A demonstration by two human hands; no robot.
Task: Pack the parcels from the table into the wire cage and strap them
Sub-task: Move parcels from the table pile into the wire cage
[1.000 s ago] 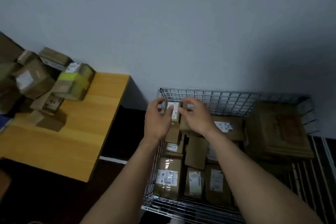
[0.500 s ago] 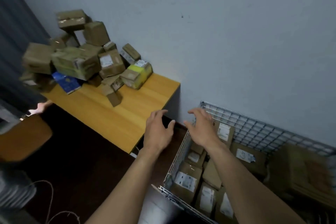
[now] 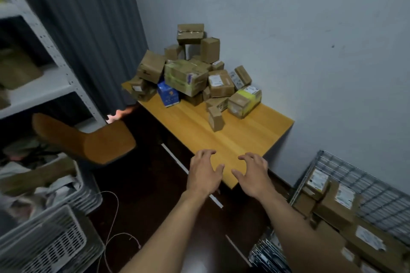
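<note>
1 chair (image 3: 95,139) nr table (image 3: 244,133); parcels (image 3: 190,77) atop

Beyond the left hand (image 3: 205,173) and the right hand (image 3: 253,175), the counter (image 3: 244,133) lies bare and open up to the heap of parcels (image 3: 193,73) piled at its far end against the wall (image 3: 310,51). One small box (image 3: 215,118) stands loose in front of the heap. A chair (image 3: 106,142) stands close by the counter's left side, and the wire cage (image 3: 359,175) flanks its right.

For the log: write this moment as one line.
left hand open | right hand open | brown cardboard parcels heaped on yellow wooden table | silver wire cage partly packed
</note>
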